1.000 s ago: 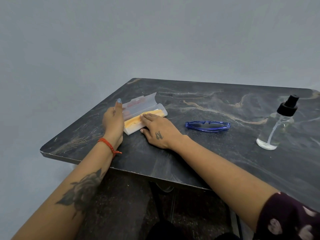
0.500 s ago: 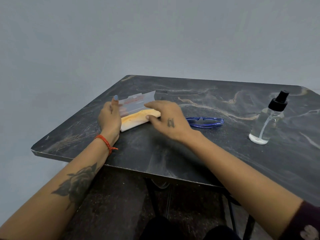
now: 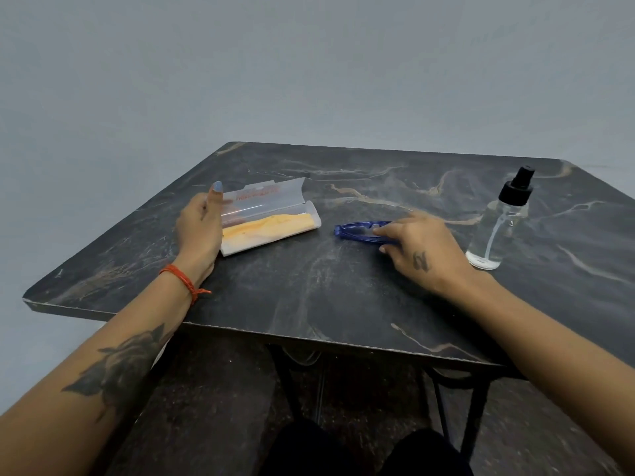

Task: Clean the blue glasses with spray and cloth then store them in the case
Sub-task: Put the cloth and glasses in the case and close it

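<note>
While left hand [image 3: 199, 228] steadies one case [image 3: 271, 225], right fingers [image 3: 386, 231] pinch one glasses [image 3: 357, 231].

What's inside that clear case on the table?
The open case holds a folded orange-yellow cloth along its tray. The left hand covers the case's left end, so whatever lies there or under the cloth cannot be seen.
</note>
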Motion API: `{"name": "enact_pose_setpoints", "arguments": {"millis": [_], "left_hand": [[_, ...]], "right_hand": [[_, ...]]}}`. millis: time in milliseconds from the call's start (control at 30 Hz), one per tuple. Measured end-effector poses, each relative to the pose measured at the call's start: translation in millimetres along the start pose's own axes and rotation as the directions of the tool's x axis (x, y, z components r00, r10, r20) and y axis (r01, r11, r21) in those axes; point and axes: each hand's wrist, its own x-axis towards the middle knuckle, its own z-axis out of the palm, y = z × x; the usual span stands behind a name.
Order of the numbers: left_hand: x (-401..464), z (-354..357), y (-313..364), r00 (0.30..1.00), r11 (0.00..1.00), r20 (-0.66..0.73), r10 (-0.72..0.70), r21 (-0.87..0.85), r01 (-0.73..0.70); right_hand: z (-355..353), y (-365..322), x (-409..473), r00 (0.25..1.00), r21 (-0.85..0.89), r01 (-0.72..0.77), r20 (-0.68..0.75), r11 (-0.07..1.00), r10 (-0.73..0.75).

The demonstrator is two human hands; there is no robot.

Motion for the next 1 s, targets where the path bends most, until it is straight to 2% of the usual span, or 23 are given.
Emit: {"name": "enact_pose_setpoints", "arguments": {"millis": [167,400,500,600,700,767,867,1000], "left_hand": [[-2.9,-0.1,3.0,0.999,1.000,0.050,0.012,-0.027,-0.010],[-1.6,1.0,1.1,0.998,0.999,0.054,0.018,-0.046,-0.015],[-1.1,1.3,0.1,0.999,0.999,0.051,0.017,-0.041,-0.015],[0.0,1.4,0.1,0.999,0.999,0.054,0.002,-0.044,0.000],[-0.2,2.2,1.6,0.998,0.999,0.060,-0.001,-0.040,0.003],[-0.6,2.5,2.9,0.998,0.999,0.063,-0.002,-0.039,0.004],[-0.2,1.9,2.7,0.998,0.999,0.066,0.002,-0.040,0.000],[-0.9,2.6,3.2,0.997,0.999,0.072,0.007,-0.036,-0.005]], "right_hand": [[6.7,-0.2,9.3,0.995,-0.135,0.032,0.095,0.990,-0.020],[6.8,3.3,21.4,0.994,-0.137,0.082,0.087,0.987,-0.071],[9.8,7.5,24.1,0.995,-0.145,0.104,0.019,0.984,-0.102],[7.9,8.6,26.2,0.978,-0.112,0.133,-0.148,0.985,-0.149],[1.9,1.1,32.0,0.925,0.037,0.144,-0.361,0.989,-0.121],[-3.7,-10.8,39.4,0.900,0.178,0.127,-0.434,0.976,-0.038],[-4.5,-33.1,52.7,0.910,0.449,0.106,-0.404,0.887,0.096],[3.7,-60.5,69.2,0.947,0.731,0.118,-0.287,0.672,0.145]]}}
